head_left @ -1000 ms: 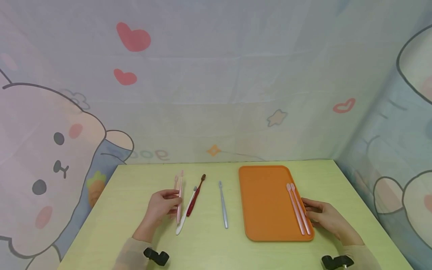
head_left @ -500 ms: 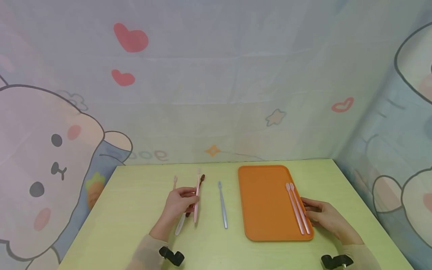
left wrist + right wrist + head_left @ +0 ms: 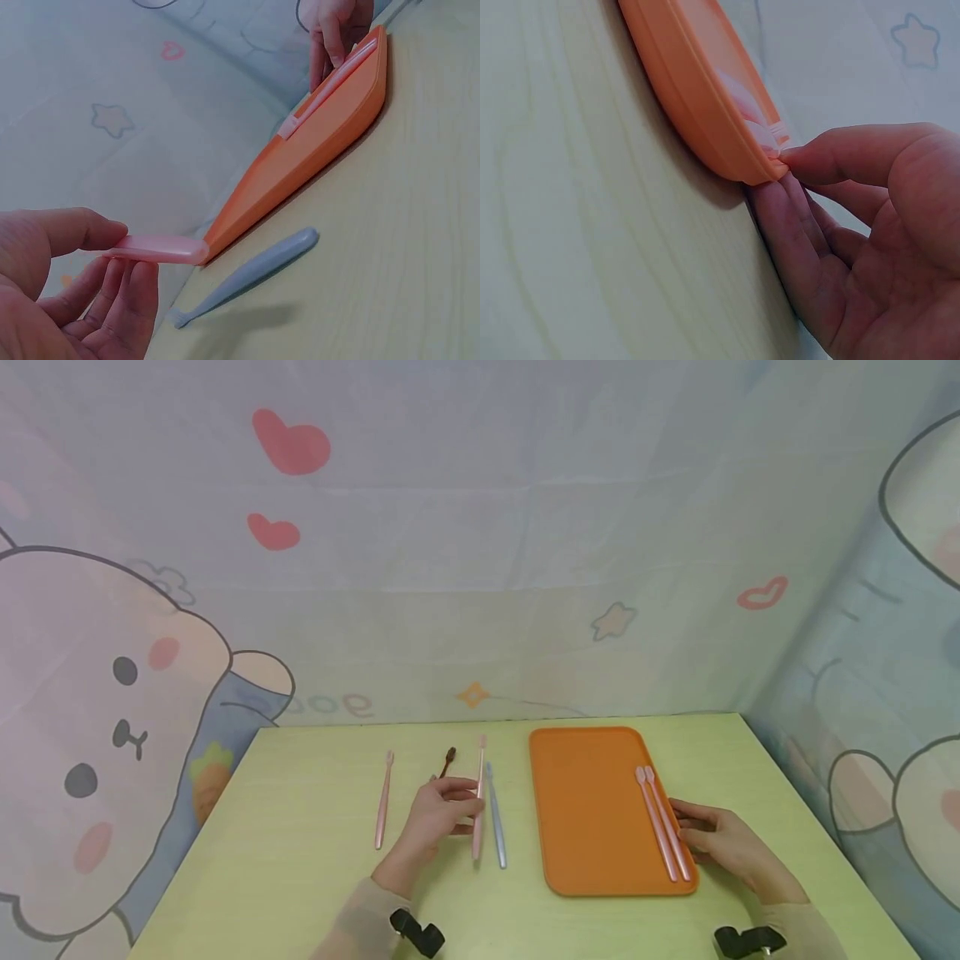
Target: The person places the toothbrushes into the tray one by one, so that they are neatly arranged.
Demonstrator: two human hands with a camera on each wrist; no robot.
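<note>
Pale cloth printed with hearts and stars backs a yellow table. Across it the left hand has moved to the right, carrying a pink brush past the dark red brush, and now has it just beside the blue brush. Its thumb and fingers are clamped on the handle; the left wrist view shows the brush raised off the table, head away from the person.

With the hand gone from there, another pink brush lies in plain view at the far left. Only the dark red brush's upper end shows past the hand.

Unchanged are the tray and the two brushes on it, side by side along its right edge. The right hand stays clamped on that rim, thumb above and fingers below. So the carried brush is nearer the tray, but not yet over it.
</note>
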